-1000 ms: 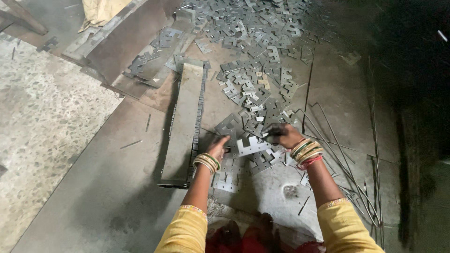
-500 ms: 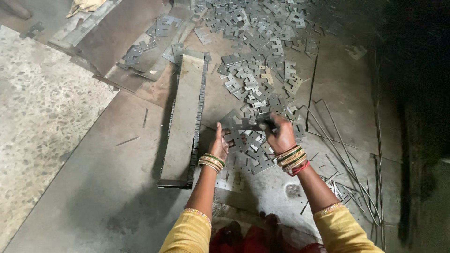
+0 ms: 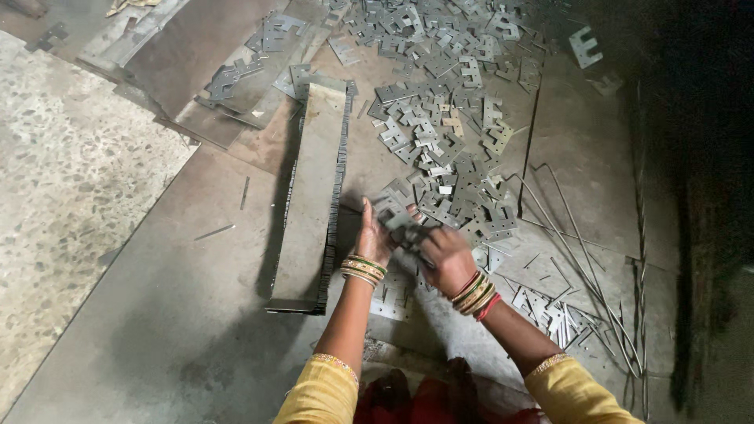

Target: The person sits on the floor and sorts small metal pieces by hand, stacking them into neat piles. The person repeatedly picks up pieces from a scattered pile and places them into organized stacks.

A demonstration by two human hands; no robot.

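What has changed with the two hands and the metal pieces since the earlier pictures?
Both hands moved forward, toward the heap of flat metal pieces. The left hand and the right hand are now closer together, holding a flat metal piece between them. The long stack of plates and thin rods lie as before.

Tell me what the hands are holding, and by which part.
Both hands, left hand and right hand, hold a small stack of flat metal plates between them, gripping its edges; the exact finger placement cannot be told.
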